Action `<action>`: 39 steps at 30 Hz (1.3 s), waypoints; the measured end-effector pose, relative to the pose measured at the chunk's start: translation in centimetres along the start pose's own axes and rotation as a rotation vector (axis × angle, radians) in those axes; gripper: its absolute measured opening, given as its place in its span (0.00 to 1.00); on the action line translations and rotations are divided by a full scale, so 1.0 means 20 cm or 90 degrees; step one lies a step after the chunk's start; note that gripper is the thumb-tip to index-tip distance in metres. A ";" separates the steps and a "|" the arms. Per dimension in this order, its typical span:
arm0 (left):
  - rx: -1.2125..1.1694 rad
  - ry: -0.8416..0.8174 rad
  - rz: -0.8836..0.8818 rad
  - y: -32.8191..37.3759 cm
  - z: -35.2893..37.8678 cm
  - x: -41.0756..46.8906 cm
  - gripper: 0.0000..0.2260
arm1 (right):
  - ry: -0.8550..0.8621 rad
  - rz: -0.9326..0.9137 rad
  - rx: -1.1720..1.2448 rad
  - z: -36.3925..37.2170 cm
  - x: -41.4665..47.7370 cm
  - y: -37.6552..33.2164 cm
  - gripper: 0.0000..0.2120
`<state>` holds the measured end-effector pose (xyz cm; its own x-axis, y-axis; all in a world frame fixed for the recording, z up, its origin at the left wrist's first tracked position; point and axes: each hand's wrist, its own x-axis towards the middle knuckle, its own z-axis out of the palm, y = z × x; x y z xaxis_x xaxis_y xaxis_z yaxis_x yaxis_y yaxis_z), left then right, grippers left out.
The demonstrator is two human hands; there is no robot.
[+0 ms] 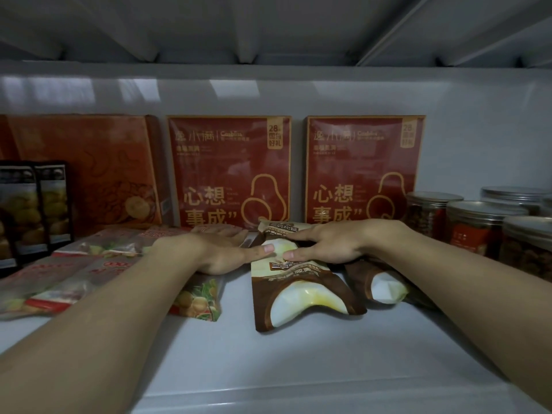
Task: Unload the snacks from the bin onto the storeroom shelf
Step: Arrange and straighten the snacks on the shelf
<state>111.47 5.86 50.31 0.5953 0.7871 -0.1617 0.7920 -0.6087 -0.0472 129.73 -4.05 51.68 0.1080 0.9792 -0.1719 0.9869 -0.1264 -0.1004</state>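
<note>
**A:** What's at the far left of the frame?

**B:** Dark boxes (27, 210) with yellow snacks pictured on them stand upright at the left edge. A wide orange box (98, 168) stands behind them against the back wall. In front, clear packets (59, 273) with red trim lie flat and overlapping on the white shelf (268, 354).

**A:** And the left hand?

**B:** The left hand (209, 252) lies palm down on the right end of those packets, left of centre. Its fingers are stretched flat and a bit blurred, and it grips nothing. Its thumb reaches right and touches the brown-and-white pouch (301, 291). A nut-printed packet (197, 300) pokes out beneath the forearm.

**A:** Where does that pouch lie?

**B:** Flat on the shelf at centre frame, with its bottom end toward the camera.

**A:** The right hand?

**B:** The right hand (325, 243), just right of centre, rests palm down with its fingers spread and fairly straight. They reach over a third pouch (280, 228) behind. Its thumb presses the central pouch, close to the other thumb. A second brown pouch (382, 285) lies under the wrist.

**A:** Further back and right?

**B:** Red boxes (230, 171) stand upright against the back wall. Lidded clear jars (478, 228) crowd the right edge.
</note>
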 end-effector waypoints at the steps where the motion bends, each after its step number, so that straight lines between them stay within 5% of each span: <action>1: -0.003 -0.002 0.004 0.00 0.00 0.00 0.45 | 0.001 0.001 -0.003 0.00 0.00 0.00 0.35; 12: -0.035 0.006 0.023 -0.06 0.01 0.02 0.53 | 0.019 -0.009 0.002 0.02 -0.02 0.00 0.35; 17: -0.071 0.072 0.110 -0.02 -0.01 -0.03 0.41 | 0.028 -0.017 0.001 0.02 -0.02 0.00 0.34; 31: -0.044 -0.018 0.144 0.01 -0.03 -0.05 0.47 | 0.018 0.010 -0.019 0.04 0.00 -0.03 0.37; 39: -0.085 0.049 0.176 0.02 -0.04 -0.07 0.44 | 0.068 0.026 0.054 0.01 -0.03 0.02 0.34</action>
<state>111.05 4.69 51.23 0.7951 0.6018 -0.0748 0.6063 -0.7863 0.1191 130.11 -4.71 51.60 0.1650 0.9836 -0.0726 0.9682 -0.1756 -0.1780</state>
